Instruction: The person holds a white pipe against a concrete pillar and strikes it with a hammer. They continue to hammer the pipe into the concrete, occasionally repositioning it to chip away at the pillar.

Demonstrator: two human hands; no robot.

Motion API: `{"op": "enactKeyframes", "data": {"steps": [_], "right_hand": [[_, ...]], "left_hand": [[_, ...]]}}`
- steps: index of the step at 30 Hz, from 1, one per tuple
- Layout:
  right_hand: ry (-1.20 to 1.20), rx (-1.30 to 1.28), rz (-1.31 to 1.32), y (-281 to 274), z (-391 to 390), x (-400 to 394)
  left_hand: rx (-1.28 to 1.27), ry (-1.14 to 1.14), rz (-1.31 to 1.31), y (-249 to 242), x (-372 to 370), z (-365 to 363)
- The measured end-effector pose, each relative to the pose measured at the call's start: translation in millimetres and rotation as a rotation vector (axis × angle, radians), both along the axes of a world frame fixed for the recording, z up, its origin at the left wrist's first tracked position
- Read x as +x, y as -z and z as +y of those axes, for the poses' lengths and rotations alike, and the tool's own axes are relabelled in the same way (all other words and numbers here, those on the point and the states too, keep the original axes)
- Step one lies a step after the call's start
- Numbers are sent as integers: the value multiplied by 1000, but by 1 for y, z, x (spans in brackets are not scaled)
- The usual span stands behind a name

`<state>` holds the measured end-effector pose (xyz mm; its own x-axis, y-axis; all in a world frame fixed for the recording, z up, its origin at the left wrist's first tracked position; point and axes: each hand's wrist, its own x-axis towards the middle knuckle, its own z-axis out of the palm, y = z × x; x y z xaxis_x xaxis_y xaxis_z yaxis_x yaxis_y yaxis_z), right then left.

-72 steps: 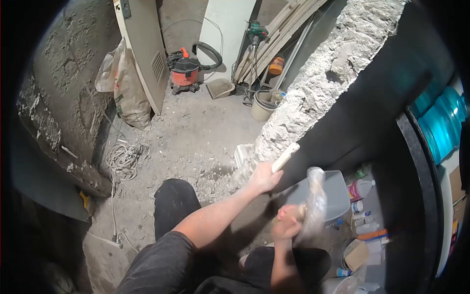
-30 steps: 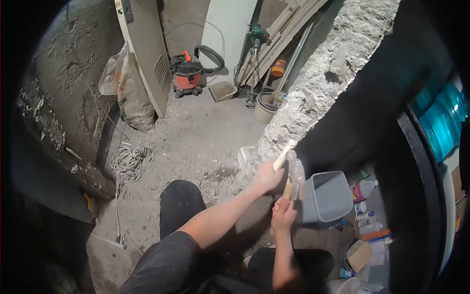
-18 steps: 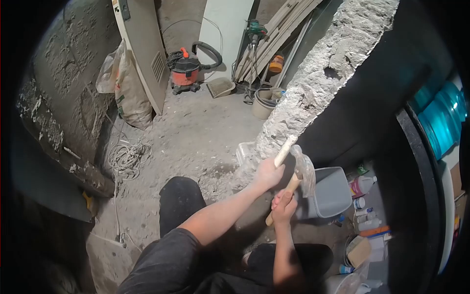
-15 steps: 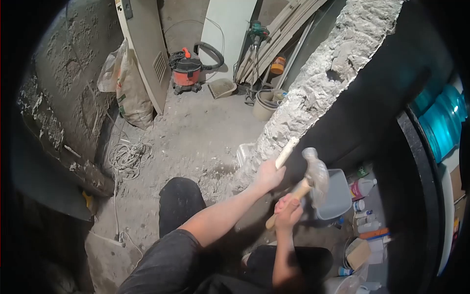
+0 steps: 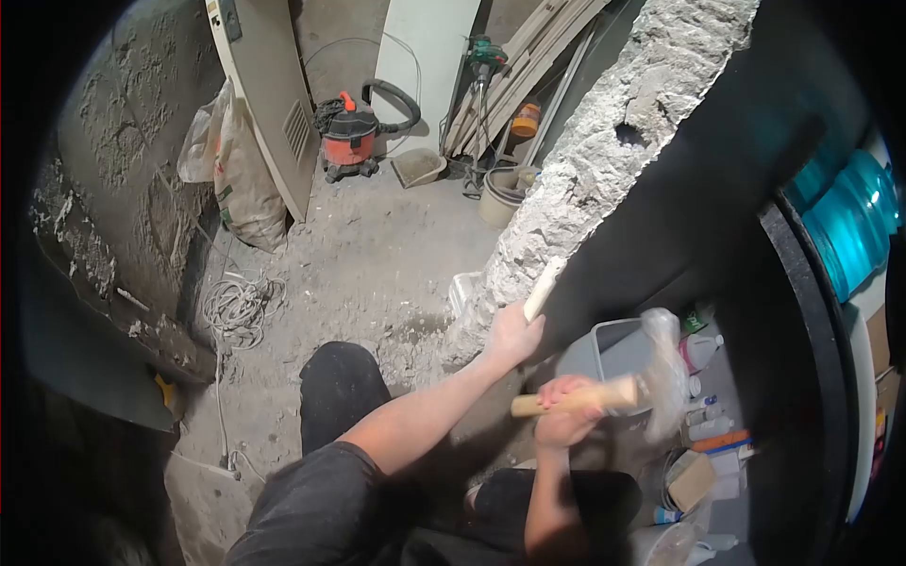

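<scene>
1. Biggest thing going: the broken wall edge, rough and pale, slanting from the upper right of the frame down towards the centre.
2. Up top, left of centre, there's the red and black vacuum cleaner, standing on the dusty floor.
3. Right of centre and lower down sits a grey bin, part of it hidden behind the tool in front.
4. And here's that tool, the hammer! It's right of centre in the lower half, wooden handle close to level, head out to the right and smeared by blur; whatever covers the head looks clear, but its detail is lost.
5. Right hand, lower centre: fingers curled round and clamped on the wooden handle, whose butt pokes out to the left of the fist.
6. Left hand, just above and to the left: closed as well, a firm fist around a pale bar.
7. That bar, smallest of the lot, tilts up and to the right, its top end overlapping the wall edge in view; touching or just short, I can't tell.
</scene>
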<state>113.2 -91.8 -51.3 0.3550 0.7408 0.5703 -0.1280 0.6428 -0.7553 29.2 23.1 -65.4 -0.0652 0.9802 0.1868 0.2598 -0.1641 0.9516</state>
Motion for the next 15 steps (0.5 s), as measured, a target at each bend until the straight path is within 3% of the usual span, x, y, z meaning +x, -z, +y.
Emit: {"op": "enactKeyframes", "data": {"steps": [2,5,6,7,9,12,15], "right_hand": [[55,222,-1,-11,1,-4],[125,176,-200,37,17,1],[14,-286,-219,38,10,0],[-164,-564,-105,34,14,4],[-17,-563,-149,28,10,5],[-111,-304,19,18,0,1],[55,142,-25,2,7,-8]], "left_hand": [[-5,-10,-5,1,1,0],[-9,-9,-18,-7,1,-3],[-21,-7,-27,-9,0,-4],[-13,-1,-26,-9,1,-5],[60,-42,-8,-7,-2,-4],[55,-41,2,-4,0,-1],[-3,-28,-9,-5,-1,-3]]}}
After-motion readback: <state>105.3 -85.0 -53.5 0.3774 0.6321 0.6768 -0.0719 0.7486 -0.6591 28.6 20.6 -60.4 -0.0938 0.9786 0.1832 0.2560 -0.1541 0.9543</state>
